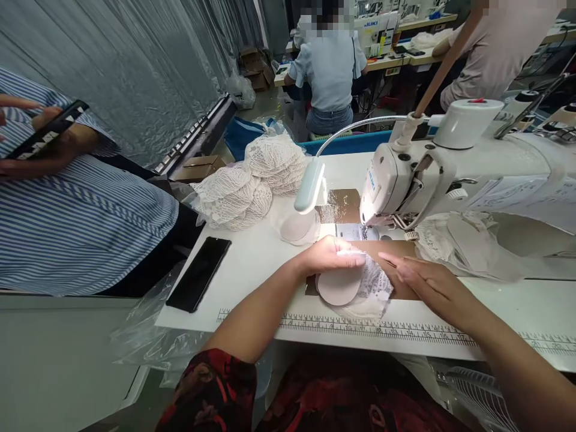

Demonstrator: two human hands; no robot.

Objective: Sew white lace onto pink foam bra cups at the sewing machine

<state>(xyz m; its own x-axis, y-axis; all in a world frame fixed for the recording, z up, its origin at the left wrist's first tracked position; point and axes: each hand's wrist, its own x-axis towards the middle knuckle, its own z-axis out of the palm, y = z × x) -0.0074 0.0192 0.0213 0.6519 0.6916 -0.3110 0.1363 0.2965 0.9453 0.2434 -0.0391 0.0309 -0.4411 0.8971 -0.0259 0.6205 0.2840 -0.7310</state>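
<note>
My left hand (332,255) pinches a white lace piece (375,282), thumb on top, in front of the sewing machine's needle area. A round white pad (341,286) lies against the lace, under my left hand. My right hand (420,277) is just right of the lace, its fingers stretched out together and nothing seen in them. Beyond both hands stands the white sewing machine (407,180), its presser foot close to my left fingertips. My left fingers under the lace are hidden.
Stacked lace pieces (238,195) and a round white piece (297,227) lie left of the machine. A black phone (198,274) rests at the table's left edge. A lamp (309,186) hangs low. More white fabric (468,243) lies right. A person in stripes (85,222) stands left.
</note>
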